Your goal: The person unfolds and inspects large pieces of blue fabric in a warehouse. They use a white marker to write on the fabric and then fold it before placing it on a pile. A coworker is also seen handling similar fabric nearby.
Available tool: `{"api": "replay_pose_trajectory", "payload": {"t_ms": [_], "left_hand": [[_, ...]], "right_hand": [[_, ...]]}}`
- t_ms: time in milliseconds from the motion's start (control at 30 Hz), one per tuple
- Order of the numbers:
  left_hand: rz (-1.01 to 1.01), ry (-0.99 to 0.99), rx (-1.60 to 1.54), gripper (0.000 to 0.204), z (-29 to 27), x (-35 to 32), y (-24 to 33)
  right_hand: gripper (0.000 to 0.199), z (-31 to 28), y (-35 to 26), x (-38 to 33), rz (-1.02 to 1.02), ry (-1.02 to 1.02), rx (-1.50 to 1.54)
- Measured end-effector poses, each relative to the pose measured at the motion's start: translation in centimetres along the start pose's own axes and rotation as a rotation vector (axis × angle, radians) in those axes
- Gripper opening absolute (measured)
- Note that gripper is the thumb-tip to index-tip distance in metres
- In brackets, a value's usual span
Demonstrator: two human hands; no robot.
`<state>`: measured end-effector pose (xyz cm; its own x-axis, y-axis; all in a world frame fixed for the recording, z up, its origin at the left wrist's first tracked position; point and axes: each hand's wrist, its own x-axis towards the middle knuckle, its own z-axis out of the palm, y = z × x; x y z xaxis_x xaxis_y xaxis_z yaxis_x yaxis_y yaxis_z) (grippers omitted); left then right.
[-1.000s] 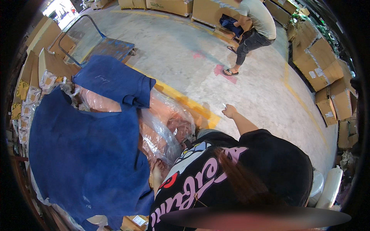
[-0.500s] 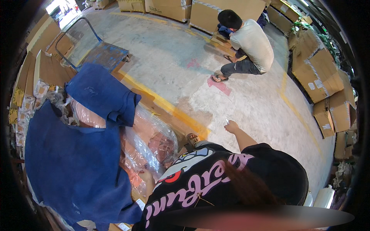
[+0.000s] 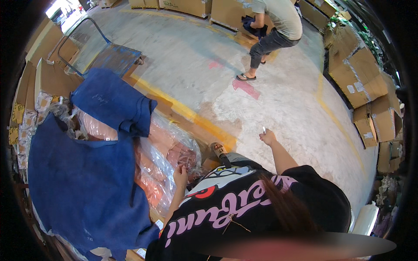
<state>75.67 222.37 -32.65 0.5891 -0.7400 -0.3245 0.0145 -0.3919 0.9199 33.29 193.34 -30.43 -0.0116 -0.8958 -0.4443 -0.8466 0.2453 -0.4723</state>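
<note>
My right hand [image 3: 269, 138] is closed around a small white stick [image 3: 264, 129], held out over the concrete floor; its exact kind is too small to tell. Near the plastic-wrapped stack, my left hand [image 3: 180, 175] is raised with loosely bent fingers and nothing visible in it. Orange-brown sheets [image 3: 148, 191] lie in that stack under clear plastic [image 3: 163, 167]. A large blue leather hide [image 3: 82, 187] drapes over the stack's left side. Beyond it rests a folded blue leather piece [image 3: 111, 98] with a handwritten mark.
A blue platform trolley [image 3: 114, 61] stands beyond the stack. Farther off, a person [image 3: 278, 26] in a light shirt bends over, holding dark cloth [image 3: 254, 27]. Cardboard boxes [image 3: 359, 78] line the right side; more boxes [image 3: 185, 6] stand at the back. Yellow lines [image 3: 187, 113] mark the floor.
My left hand has lifted off the orange-brown sheets and moved up and right. My right hand has shifted slightly right, still with the white stick. The other person has risen from a squat.
</note>
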Motion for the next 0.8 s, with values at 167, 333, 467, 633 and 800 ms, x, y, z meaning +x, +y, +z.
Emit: {"api": "replay_pose_trajectory", "payload": {"t_ms": [167, 333, 467, 633, 800], "left_hand": [[-0.245, -0.310, 0.117, 0.019, -1.0, 1.7, -0.7], [-0.403, -0.357, 0.014, 0.021, -0.9, 3.9, -1.2], [-0.487, -0.377, 0.095, 0.024, -0.2, 4.6, -0.9], [-0.470, -0.391, 0.119, 0.024, 2.5, 4.7, -0.1], [-0.512, -0.480, 0.239, 0.022, 7.7, 6.1, 1.2]], "right_hand": [[0.028, 1.5, 6.2, -6.1, 0.033, 0.041, -0.089], [0.031, 0.7, 12.9, -10.9, 0.322, 0.010, -0.065], [0.025, 0.8, 14.6, -12.6, 0.429, -0.006, 0.084], [0.023, 1.0, 14.6, -11.5, 0.399, 0.021, 0.172], [0.024, -1.2, 16.1, -8.3, 0.354, 0.070, 0.195]]}}
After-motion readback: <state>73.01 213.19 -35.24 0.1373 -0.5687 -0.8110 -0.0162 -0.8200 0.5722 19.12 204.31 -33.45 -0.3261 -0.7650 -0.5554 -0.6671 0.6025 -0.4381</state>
